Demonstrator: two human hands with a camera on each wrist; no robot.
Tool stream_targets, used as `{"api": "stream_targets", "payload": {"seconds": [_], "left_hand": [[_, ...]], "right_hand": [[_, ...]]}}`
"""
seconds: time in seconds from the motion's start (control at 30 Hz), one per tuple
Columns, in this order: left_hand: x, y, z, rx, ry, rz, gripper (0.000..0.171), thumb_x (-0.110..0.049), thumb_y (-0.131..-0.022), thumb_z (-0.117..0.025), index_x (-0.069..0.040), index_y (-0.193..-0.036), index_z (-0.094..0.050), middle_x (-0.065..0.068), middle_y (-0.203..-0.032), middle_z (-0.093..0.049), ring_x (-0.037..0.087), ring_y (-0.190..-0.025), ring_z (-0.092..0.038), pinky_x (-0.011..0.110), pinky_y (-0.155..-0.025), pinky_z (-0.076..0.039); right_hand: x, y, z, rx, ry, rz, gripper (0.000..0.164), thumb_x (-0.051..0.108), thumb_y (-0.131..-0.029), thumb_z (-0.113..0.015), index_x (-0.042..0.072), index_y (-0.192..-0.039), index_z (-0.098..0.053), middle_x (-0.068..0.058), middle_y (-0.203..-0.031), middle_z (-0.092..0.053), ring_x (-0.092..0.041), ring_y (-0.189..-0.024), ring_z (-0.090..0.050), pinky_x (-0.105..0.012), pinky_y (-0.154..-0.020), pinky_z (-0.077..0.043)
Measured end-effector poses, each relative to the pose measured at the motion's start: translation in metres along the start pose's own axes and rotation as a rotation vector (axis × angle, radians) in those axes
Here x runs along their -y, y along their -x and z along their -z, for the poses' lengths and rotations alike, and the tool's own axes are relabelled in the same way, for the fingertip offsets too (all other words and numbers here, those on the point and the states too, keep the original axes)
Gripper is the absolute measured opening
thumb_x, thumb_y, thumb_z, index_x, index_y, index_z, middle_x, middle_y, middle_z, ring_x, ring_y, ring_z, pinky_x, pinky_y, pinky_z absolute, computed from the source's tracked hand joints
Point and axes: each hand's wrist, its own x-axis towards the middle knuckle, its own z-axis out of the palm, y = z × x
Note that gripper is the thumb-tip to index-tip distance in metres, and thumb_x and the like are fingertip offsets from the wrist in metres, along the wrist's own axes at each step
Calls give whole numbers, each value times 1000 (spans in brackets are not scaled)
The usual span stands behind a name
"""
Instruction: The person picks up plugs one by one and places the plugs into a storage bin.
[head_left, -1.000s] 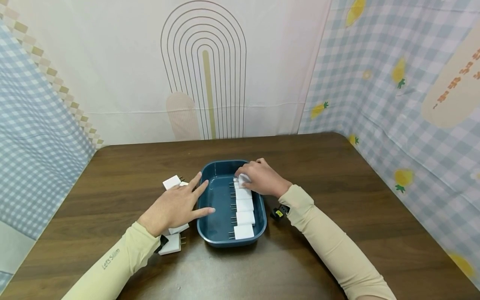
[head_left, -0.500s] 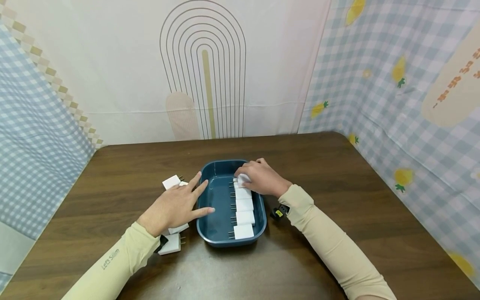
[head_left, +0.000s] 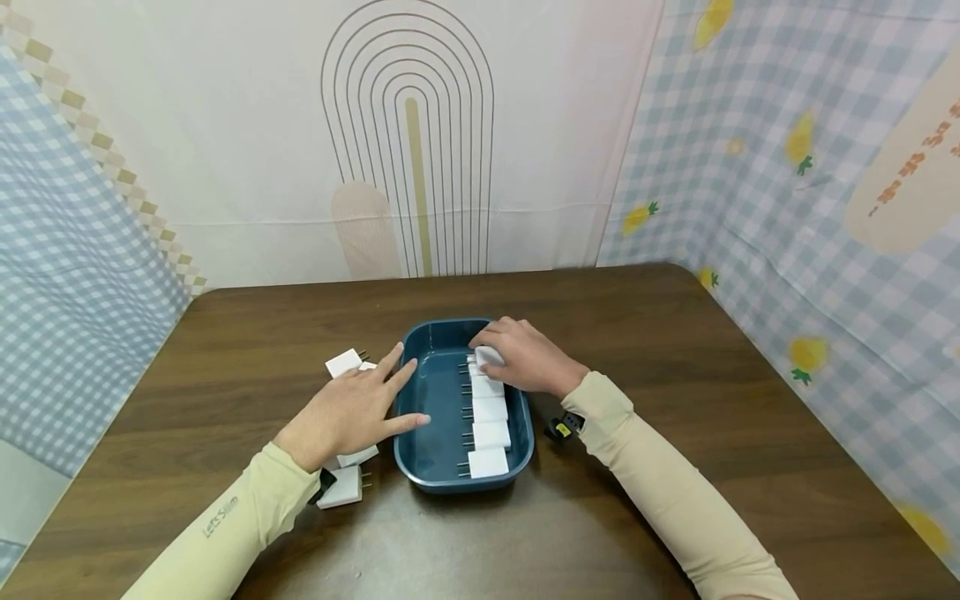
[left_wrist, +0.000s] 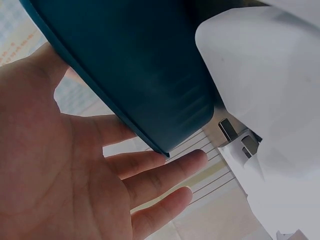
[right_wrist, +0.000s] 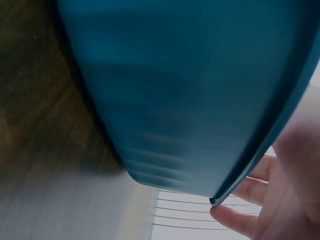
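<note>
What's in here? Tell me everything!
Table: one, brown, centre
Tray: one, dark blue, on the table
Row plugs: at least four, white, in the tray's right side
Held plug: one, white, at the row's far end
Loose plugs: at least three, white, left of the tray
Back cloth: one, white, behind the table
Checked cloths: two, blue-and-white, both sides
Sleeves: two, pale yellow, from below
Wrist gadgets: two, black, near sleeves
Left grip: one, over the tray's left side
Right grip: one, on the held plug

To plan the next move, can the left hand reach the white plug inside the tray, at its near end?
Probably yes: the left hand looks empty, and only bare floor of the tray separates it from the uncovered white plug.
</note>
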Motion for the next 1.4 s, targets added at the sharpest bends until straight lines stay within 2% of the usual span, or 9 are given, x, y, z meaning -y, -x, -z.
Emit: {"api": "stream_targets", "payload": {"seconds": [0.2,0.33,0.47,0.8,1.03,1.4], "left_hand": [[0,-1,1,-5,-5,2,91,-73,-94,-47,-11,-159,-34,19,-168,-21,46,-137,-51,56,-112,-45],[0,-1,2,-6,-5,2,91,-73,-94,-47,-10,-159,-34,19,-168,-21,46,-137,-51,57,-112,-45],[0,-1,2,-3,-4,-1,91,-74,-94,-46,-10,-159,-34,19,-168,-21,46,-137,-51,57,-112,-44],[-1,-2,3,1,-9,7,91,-75,-94,-44,-12,-159,-33,18,-169,-21,45,-138,-50,57,-114,-43],[-1,-1,2,7,3,8,91,-74,-94,-45,-11,-159,-33,18,-169,-20,46,-138,-50,57,-113,-43],[0,0,1,-7,2,-1,91,-74,-94,-46,-10,-158,-34,19,-168,-21,46,-137,-51,57,-113,-44]], "right_hand": [[0,7,2,-13,-10,14,38,25,-97,-67,10,-132,-66,-14,-148,-54,-30,-141,-46,-50,-114,-45],[0,12,3,5,-44,-10,46,35,-100,-65,11,-138,-60,-14,-161,-40,-31,-153,-32,-51,-118,-41],[2,14,5,19,-75,-35,56,45,-100,-61,12,-145,-54,-12,-167,-30,-30,-157,-23,-53,-120,-36],[11,24,13,21,-53,-41,64,51,-99,-59,14,-151,-49,-13,-168,-27,-32,-157,-23,-55,-121,-34],[17,34,13,81,-23,-68,73,58,-98,-57,14,-155,-43,-16,-169,-22,-37,-157,-18,-58,-120,-32],[18,39,6,139,5,-102,80,60,-96,-58,13,-157,-38,-20,-169,-15,-37,-158,-14,-53,-120,-33]]}}
